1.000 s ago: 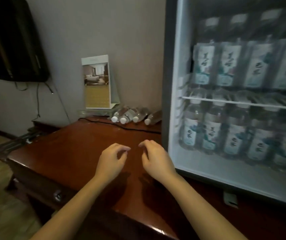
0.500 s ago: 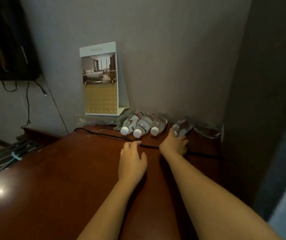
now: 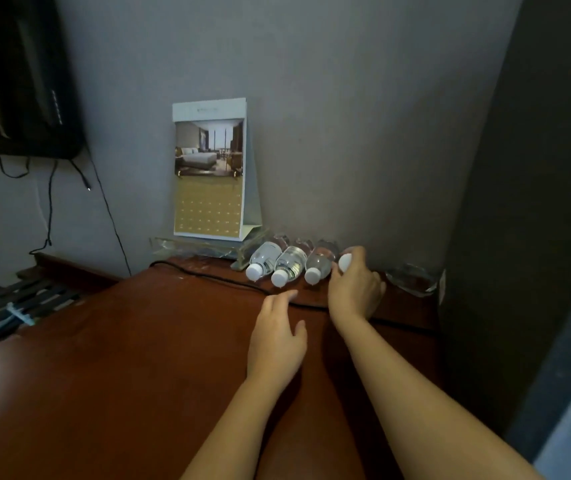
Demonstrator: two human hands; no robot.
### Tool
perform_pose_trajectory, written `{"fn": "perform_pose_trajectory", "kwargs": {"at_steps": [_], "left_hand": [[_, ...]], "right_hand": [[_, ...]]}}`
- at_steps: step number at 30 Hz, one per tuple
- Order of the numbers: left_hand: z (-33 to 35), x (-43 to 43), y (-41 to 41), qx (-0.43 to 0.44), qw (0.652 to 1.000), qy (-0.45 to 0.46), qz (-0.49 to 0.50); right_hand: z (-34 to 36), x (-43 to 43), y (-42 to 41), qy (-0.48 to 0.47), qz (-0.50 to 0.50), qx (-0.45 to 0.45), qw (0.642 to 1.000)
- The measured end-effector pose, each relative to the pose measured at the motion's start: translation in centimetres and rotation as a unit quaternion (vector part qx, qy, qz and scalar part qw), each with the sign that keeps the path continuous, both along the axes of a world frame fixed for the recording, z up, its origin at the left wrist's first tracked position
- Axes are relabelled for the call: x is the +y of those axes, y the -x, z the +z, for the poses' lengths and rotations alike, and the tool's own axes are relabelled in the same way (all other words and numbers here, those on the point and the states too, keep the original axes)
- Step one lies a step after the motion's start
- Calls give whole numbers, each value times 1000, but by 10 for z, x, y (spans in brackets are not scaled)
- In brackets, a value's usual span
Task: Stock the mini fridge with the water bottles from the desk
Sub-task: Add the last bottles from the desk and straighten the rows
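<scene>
Water bottles (image 3: 289,263): clear, white-capped, lying flat together.

The one wide-angle camera, worn on the person's head, is looking forward and down across the glossy reddish-brown wooden desk (image 3: 121,358), facing the plain grey back wall (image 3: 346,116). It is sitting close above the two bare forearms (image 3: 412,393), which are running up from the bottom edge. The tall dark upright panel (image 3: 526,220) is filling the right margin, and the black wall-mounted screen (image 3: 13,81) is cutting into the top left corner.
</scene>
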State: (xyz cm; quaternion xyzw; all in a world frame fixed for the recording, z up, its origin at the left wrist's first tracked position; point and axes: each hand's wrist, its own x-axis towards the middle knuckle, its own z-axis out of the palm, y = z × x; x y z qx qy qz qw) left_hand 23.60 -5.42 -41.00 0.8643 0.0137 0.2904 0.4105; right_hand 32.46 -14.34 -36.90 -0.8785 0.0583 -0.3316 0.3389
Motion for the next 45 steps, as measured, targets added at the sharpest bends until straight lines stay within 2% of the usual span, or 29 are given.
{"fn": "perform_pose_trajectory", "kwargs": {"at_steps": [5,8,11,14,20,26,28,34,39,42,45], "left_hand": [[20,9,25,-37,990,138,-2],[39,8,49,-19,981,188,-45],[62,3,82,52,968,193,-152],[88,-7,126,106,935,231,-246],[133,-47,200,69,938,195,-279],[152,-100,225,25,951,133,-277],[154,-126,227,8,945,149,-293],[170,-221,218,-47,897,260,-355],[189,-295,196,-63,889,274,-361],[201,-325,182,-48,879,244,-407],[215,-346,170,15,875,186,-447]], "right_hand": [[46,-4,58,-53,49,-77,994],[76,-13,100,-93,84,-83,989],[107,-25,143,-123,154,-82,977],[140,-43,190,-167,275,-79,944],[193,-100,266,-138,397,-103,902],[197,-176,302,-205,386,-90,895],[192,-202,311,-206,366,-70,905],[168,-268,332,-110,317,-7,942],[160,-318,331,-162,343,-6,925],[163,-340,322,-132,316,-24,939],[171,-360,308,-113,277,-72,951]]}}
